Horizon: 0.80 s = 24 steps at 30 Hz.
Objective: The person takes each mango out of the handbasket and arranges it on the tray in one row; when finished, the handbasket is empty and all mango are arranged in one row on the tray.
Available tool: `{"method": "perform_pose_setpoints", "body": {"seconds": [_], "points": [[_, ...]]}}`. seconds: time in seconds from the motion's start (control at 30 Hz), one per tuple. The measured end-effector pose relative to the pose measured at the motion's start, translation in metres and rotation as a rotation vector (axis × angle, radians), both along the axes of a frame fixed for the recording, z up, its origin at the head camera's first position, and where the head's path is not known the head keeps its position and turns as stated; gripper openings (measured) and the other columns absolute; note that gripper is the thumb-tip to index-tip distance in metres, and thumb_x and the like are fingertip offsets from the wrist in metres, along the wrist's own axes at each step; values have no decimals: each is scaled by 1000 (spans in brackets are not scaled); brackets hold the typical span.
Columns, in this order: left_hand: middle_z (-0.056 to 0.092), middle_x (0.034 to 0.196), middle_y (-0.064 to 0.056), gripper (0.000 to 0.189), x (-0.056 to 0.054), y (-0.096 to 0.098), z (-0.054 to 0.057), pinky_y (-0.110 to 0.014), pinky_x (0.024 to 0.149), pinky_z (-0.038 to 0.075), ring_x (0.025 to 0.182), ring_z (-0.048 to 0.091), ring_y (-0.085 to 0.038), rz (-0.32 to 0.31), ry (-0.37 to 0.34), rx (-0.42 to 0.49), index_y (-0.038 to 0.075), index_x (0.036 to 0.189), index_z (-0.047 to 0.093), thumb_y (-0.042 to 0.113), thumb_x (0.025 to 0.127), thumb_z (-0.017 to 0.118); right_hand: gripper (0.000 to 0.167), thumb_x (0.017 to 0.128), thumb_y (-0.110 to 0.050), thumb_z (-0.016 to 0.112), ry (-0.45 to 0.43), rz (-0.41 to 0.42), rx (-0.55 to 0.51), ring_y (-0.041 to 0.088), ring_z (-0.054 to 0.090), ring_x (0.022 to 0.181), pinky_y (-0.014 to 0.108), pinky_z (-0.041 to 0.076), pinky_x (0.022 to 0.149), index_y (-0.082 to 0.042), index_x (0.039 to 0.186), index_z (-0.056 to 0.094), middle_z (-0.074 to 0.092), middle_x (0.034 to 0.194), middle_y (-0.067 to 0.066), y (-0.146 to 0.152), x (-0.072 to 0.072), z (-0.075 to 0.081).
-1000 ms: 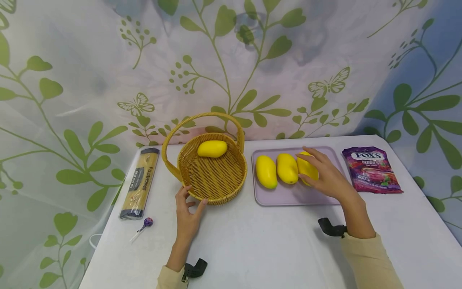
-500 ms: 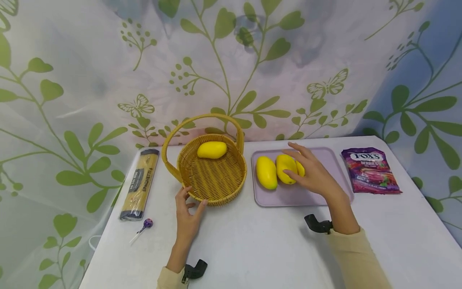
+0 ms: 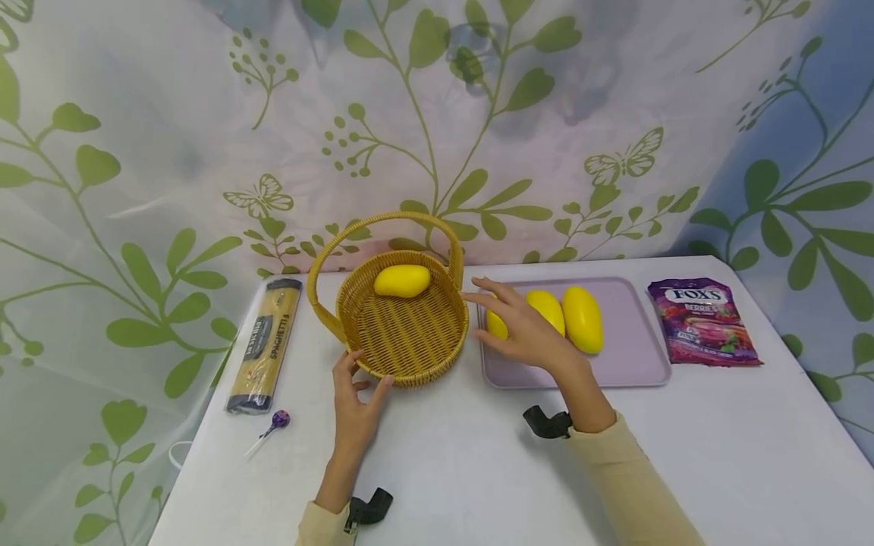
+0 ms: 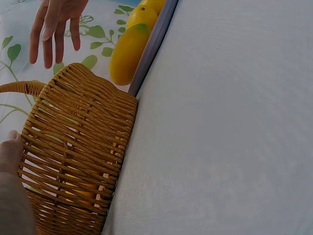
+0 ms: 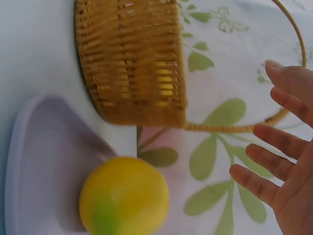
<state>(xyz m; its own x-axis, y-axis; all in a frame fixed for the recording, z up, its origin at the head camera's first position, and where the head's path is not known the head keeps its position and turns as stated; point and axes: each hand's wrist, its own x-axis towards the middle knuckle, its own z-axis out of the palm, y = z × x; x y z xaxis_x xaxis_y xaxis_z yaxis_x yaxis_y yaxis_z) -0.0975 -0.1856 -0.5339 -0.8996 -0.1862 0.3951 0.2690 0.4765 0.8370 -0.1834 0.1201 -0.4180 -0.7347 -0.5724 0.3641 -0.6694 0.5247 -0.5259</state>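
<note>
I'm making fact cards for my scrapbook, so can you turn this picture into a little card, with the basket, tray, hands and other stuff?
Basket: woven, tall handle, one yellow fruit inside
Tray: pale purple, with three yellow fruits in a row
Left hand: touching the basket's near edge
Right hand: above the tray's left side, fingers spread, holding nothing
Left of basket: spaghetti pack, lollipop
Right of tray: Fox's berries bag

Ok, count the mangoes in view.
4: one mango in the basket; on the tray, a right mango, a middle mango and a left mango, partly behind the right hand.
</note>
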Motion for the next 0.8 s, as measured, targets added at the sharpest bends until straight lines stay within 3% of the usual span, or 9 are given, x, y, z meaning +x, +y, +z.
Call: {"method": "perform_pose_setpoints", "body": {"seconds": [0.4, 0.5, 0.8], "points": [[33, 150, -18, 63, 0, 0, 7, -36, 87, 48, 132, 43, -30, -4, -12, 4, 5, 142, 39, 20, 90, 72, 56, 93, -35, 67, -39, 70, 0, 33, 38, 141, 50, 45, 104, -23, 145, 47, 32, 157, 10, -38, -15, -8], [33, 151, -17, 64, -1, -3, 1, -36, 86, 47, 132, 43, -31, -5, -11, 2, 6, 142, 39, 20, 90, 72, 56, 93, -37, 66, -70, 76, -1, 31, 34, 143, 52, 41, 107, -23, 145, 47, 32, 158, 9, -49, -25, -10], [32, 151, -17, 62, 0, -1, 0, -37, 85, 48, 130, 44, -31, -9, 6, -2, 6, 142, 39, 18, 90, 72, 60, 90, -34, 71, -101, 94, -15, 34, 32, 144, 55, 35, 111, -16, 143, 50, 34, 155, 17, -78, -57, -17]]}}
